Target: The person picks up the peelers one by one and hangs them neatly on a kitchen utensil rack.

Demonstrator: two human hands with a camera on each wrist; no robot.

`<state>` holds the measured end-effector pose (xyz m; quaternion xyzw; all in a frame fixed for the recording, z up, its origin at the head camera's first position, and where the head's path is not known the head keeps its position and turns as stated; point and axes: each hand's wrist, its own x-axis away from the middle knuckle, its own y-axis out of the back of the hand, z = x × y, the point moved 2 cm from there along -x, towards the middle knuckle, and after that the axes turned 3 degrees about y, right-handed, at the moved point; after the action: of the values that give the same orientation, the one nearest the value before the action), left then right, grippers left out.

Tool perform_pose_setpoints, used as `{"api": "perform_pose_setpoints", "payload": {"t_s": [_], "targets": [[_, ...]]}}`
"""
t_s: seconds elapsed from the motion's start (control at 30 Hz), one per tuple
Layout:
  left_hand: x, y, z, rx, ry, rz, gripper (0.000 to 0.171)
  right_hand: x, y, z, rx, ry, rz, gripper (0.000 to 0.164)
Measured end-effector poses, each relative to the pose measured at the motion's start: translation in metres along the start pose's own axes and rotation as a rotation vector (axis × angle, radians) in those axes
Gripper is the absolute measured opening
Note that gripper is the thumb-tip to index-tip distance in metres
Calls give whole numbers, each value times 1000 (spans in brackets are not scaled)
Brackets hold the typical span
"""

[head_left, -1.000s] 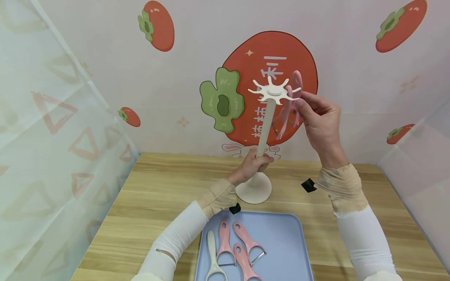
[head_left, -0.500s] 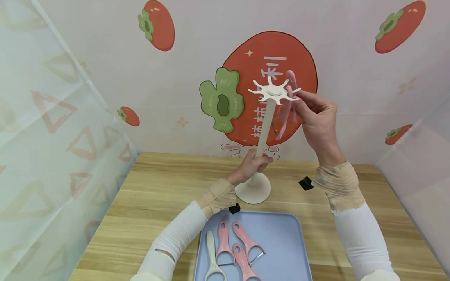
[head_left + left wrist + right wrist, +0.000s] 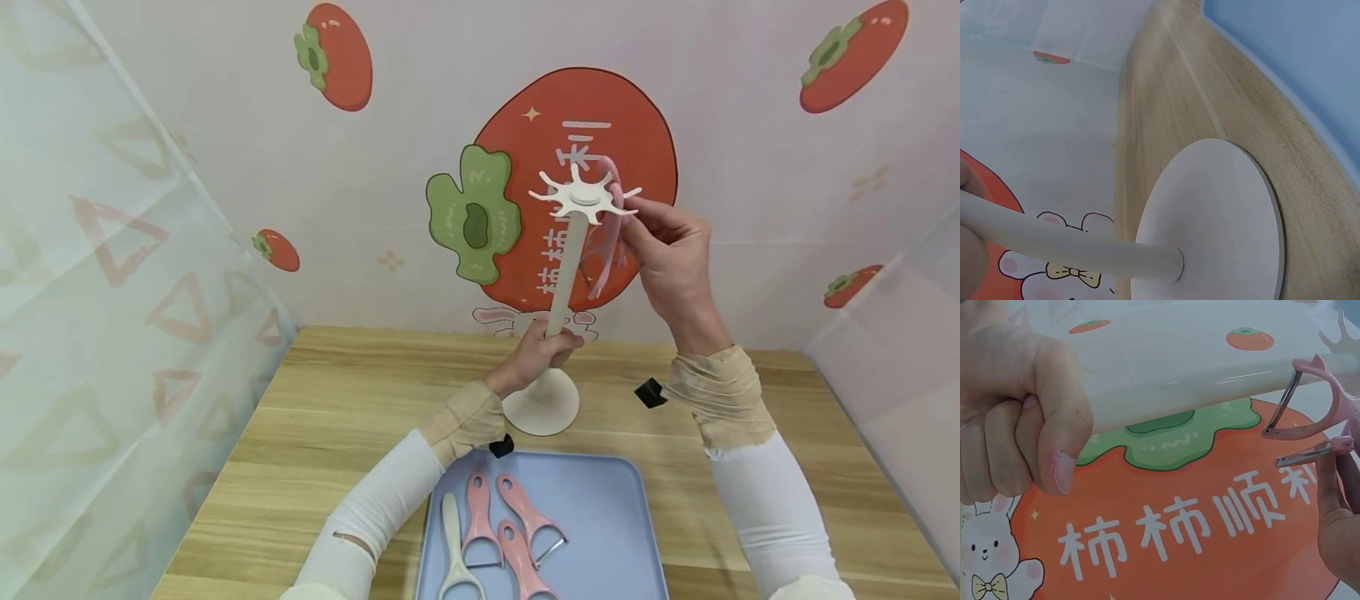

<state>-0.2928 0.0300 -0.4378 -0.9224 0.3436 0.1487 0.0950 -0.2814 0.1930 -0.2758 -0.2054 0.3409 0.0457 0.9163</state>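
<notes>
A white rack (image 3: 567, 275) with a ring of curved hooks (image 3: 585, 197) stands upright on a round base (image 3: 542, 404). My left hand (image 3: 536, 354) grips its post, seen also in the left wrist view, where the post (image 3: 1079, 250) meets the base. One pink peeler (image 3: 597, 287) hangs by its handle from a right-hand hook, blade end down. Right behind it, my right hand (image 3: 675, 258) pinches a second pink peeler (image 3: 607, 165), its handle end rising above the hooks. The right wrist view shows the hanging peeler's blade (image 3: 1284, 403) beside the post.
A blue tray (image 3: 607, 517) lies at the table's front, holding a cream peeler (image 3: 452, 533) and three pink peelers (image 3: 478, 508) on its left side. A printed backdrop (image 3: 390, 167) closes off the back, with pale panels (image 3: 112, 333) at both sides.
My right hand has moved a little to the left, bringing the second peeler's handle end in behind the hooks. The left hand keeps its hold on the post.
</notes>
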Motion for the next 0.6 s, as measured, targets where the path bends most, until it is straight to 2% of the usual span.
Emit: {"api": "perform_pose_setpoints", "payload": {"t_s": [0.27,0.4,0.6], "targets": [[0,-1,0,-1,2,5,27,0,-1,1,50,12,16,25],[0,0,1,2,7,0,29,1,-2,1,12,-12,29,26],[0,1,2,-3,2,0,33,1,-1,1,21,-4,39,27]]}}
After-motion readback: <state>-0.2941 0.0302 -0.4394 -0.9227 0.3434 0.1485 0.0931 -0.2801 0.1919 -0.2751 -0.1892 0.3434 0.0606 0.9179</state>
